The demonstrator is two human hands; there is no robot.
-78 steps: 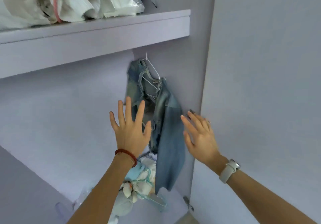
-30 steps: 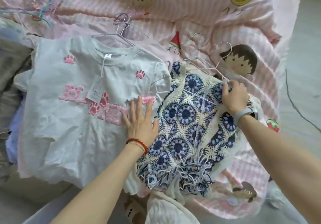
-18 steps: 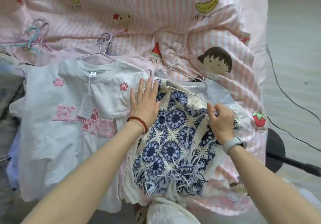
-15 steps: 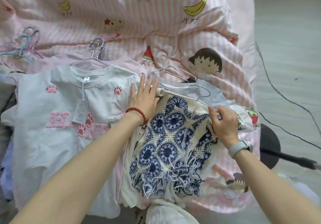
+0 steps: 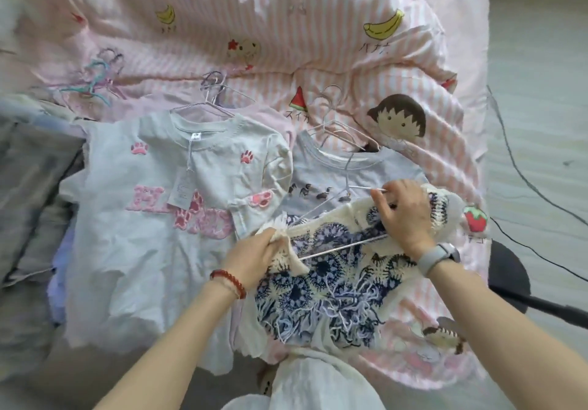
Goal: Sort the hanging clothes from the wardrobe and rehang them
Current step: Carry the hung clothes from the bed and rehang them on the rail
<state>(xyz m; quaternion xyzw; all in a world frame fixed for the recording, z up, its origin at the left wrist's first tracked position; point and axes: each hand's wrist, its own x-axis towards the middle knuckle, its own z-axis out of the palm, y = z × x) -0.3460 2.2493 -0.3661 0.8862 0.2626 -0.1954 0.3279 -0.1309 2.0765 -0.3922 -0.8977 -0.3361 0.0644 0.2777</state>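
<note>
A cream and blue crochet top (image 5: 327, 279) lies on the pink striped bed cover. My left hand (image 5: 254, 257) grips its cream left shoulder edge. My right hand (image 5: 404, 215) pinches a white wire hanger (image 5: 334, 247) that sits partly out of the top's neck. Under the top's upper edge lies a grey T-shirt (image 5: 321, 174) on its own wire hanger. To the left lies a white T-shirt with pink paw prints (image 5: 152, 250), also on a hanger, with a tag at its collar.
The pink striped cover (image 5: 286, 27) with cartoon prints spreads over the bed. Coloured hangers (image 5: 95, 82) lie at the upper left. Grey garments (image 5: 28, 193) pile at the left edge. A black cable (image 5: 521, 174) and a black stand base (image 5: 509, 269) are on the floor at right.
The view went from the wardrobe to the bed. My left hand left its flat rest and now grips the crochet top's shoulder. The top slid down off the hanger, uncovering the grey T-shirt.
</note>
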